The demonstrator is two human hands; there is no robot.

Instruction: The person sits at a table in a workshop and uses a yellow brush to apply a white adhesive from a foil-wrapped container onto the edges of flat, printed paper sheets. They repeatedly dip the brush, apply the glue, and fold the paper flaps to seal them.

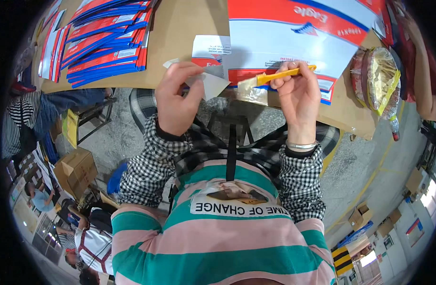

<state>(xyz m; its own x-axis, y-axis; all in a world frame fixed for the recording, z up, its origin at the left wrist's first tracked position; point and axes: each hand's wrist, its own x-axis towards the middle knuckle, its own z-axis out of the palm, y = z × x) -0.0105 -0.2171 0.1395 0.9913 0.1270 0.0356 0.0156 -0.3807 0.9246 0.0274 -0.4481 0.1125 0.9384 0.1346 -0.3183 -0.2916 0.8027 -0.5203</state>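
My right hand (298, 92) grips the yellow handle of a flat paintbrush (287, 74). Its pale bristles point left, at the near edge of the table. Just below them lies a shiny, see-through strip (253, 97) on that edge. My left hand (179, 97) has thumb and forefinger curled round a small white paper piece (213, 85), which is partly hidden by the fingers. Beyond both hands spreads a large printed sheet (284, 42) in red, white and blue. A smaller printed piece (211, 49) lies beside its left edge.
Stacks of flat printed cartons (109, 45) fill the table's left side. At the right edge sits a round, plastic-lined tub (377, 80) with pale stuff inside. A person's arm (422, 76) shows beyond it. A brown cardboard box (75, 173) stands on the left.
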